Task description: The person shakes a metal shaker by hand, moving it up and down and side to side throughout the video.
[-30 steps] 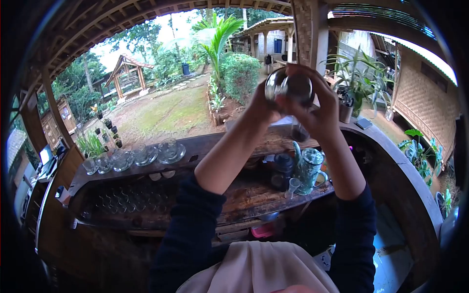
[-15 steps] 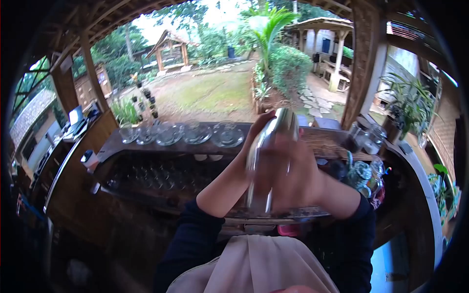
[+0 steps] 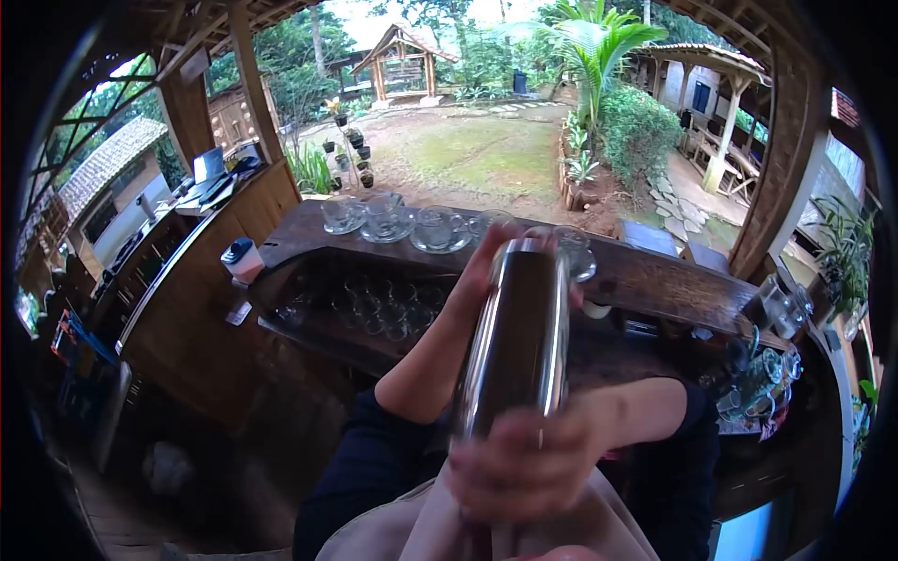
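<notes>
A shiny metal cocktail shaker [image 3: 517, 337] is held up in front of my chest, tilted slightly. My left hand [image 3: 479, 276] grips its far upper end, with most of the fingers hidden behind the metal. Around the near, lower end my right hand [image 3: 524, 458] is wrapped, its fingers blurred by motion. Beyond the shaker, clear glass cups on saucers [image 3: 438, 229] stand in a row along the dark wooden counter [image 3: 673, 280].
Several glasses [image 3: 379, 304] sit on the lower shelf at left. A lidded cup [image 3: 243, 260] stands at the counter's left end. Glass mugs [image 3: 762, 374] and jars [image 3: 784, 304] are at right. A laptop [image 3: 208, 166] rests on the left-hand counter.
The shaker has swung so that more of its side shows. My right hand has moved down to its near end, while the view has turned left.
</notes>
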{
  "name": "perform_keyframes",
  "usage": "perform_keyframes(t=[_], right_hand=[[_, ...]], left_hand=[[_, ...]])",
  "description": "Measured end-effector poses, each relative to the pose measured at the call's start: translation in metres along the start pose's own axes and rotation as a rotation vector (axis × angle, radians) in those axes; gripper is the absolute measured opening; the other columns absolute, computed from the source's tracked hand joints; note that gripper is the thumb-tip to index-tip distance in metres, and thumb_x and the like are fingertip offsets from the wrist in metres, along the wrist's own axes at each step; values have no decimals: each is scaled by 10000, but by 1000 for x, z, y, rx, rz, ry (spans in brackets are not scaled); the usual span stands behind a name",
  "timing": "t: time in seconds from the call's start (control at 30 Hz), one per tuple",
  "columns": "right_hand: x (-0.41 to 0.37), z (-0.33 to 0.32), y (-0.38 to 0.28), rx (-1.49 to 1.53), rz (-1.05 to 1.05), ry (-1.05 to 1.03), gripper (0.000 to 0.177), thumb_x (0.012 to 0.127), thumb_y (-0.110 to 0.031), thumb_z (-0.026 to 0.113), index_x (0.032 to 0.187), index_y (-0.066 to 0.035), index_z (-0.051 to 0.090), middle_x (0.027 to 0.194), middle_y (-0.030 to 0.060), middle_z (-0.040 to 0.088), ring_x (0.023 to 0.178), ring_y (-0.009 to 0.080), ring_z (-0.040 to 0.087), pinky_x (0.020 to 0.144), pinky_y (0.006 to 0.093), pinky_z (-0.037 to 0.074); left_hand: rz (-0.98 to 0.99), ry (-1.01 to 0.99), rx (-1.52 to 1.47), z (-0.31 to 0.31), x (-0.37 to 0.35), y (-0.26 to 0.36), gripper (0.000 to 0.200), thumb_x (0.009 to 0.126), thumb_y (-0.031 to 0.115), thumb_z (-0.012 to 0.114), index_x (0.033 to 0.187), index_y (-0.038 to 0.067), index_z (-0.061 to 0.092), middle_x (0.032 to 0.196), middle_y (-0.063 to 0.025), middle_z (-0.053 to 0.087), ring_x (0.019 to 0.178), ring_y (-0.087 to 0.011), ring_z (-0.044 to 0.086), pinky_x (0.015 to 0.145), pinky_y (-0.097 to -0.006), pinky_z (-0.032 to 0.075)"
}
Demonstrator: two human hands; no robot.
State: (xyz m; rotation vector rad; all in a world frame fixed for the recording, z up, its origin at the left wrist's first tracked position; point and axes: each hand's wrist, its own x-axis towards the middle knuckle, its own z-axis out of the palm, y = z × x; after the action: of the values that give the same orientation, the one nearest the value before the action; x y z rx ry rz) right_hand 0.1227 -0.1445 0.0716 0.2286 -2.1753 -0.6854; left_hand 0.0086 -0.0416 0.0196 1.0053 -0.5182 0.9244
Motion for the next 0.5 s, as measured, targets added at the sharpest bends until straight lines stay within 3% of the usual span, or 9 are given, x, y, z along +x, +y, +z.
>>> perform_keyframes(t=[0.07, 0.13, 0.17, 0.2, 0.27, 0.37, 0.4, 0.47, 0.5], right_hand=[[0, 22, 24, 113, 15, -100, 291, 697, -209, 660, 959, -94, 610, 996, 94, 613, 942, 257, 596, 846, 379, 485], [-6, 52, 48, 241, 40, -192, 355, 710, -245, 680, 1007, -72, 591, 993, 82, 616, 947, 273, 597, 843, 383, 481], [-21, 80, 73, 269, 301, -57, 388, 707, -266, 691, 1023, -66, 588, 1021, 85, 605, 977, 281, 580, 866, 406, 459], [-31, 104, 91, 290, 558, 74, 422, 703, -287, 702, 1040, -61, 584, 1048, 89, 595, 1007, 290, 564, 889, 429, 437], [-12, 109, 85, 287, 628, 115, 434, 689, -282, 713, 1045, -71, 584, 1053, 85, 595, 1018, 289, 557, 885, 426, 439], [53, 73, 36, 218, 313, -150, 422, 654, -224, 731, 1025, -83, 589, 1011, 78, 622, 970, 257, 589, 826, 383, 486], [60, 83, 7, 3, 84, 43, 350, 682, -190, 687, 1007, -102, 592, 991, 71, 637, 959, 213, 605, 814, 344, 504], [58, 82, -1, -45, -250, 32, 247, 711, -184, 647, 949, -125, 611, 1010, 75, 634, 959, 192, 602, 854, 354, 494], [49, 87, 5, 80, -165, 89, 215, 713, -189, 645, 919, -132, 623, 1012, 75, 635, 955, 207, 604, 850, 366, 488]], left_hand=[[274, -198, 27, 4, -4, 19, 562, 885, 502, 460, 1222, 52, 476, 1017, -165, 561, 921, -333, 598, 743, -440, 521], [-269, 449, -267, -30, -26, 55, 535, 879, 508, 453, 1066, 11, 520, 967, -133, 605, 863, -254, 628, 785, -374, 528], [-301, 485, -373, -53, -24, 59, 530, 877, 504, 456, 1071, 15, 525, 1000, -105, 606, 870, -237, 624, 771, -374, 532], [87, 637, -207, -166, -54, 29, 541, 868, 512, 460, 1086, 21, 530, 1007, -113, 609, 876, -253, 619, 763, -383, 531], [-73, 698, -302, -123, -54, 42, 471, 867, 470, 489, 1085, 54, 530, 1012, -121, 601, 891, -262, 612, 789, -403, 524], [-173, 529, -199, 5, -48, 96, 430, 865, 441, 511, 1114, 91, 513, 1051, -128, 589, 969, -272, 589, 799, -439, 515], [-163, 536, -201, 2, -50, 98, 430, 865, 441, 511, 1114, 91, 513, 1051, -128, 589, 969, -272, 589, 799, -439, 515], [312, -192, 237, -6, -50, 101, 458, 812, 460, 609, 1169, 206, 474, 1197, -124, 452, 1016, -385, 543, 816, -423, 514], [293, -170, 171, -4, -47, 107, 505, 788, 496, 622, 1173, 202, 482, 1188, -122, 471, 1029, -389, 546, 807, -471, 513]])
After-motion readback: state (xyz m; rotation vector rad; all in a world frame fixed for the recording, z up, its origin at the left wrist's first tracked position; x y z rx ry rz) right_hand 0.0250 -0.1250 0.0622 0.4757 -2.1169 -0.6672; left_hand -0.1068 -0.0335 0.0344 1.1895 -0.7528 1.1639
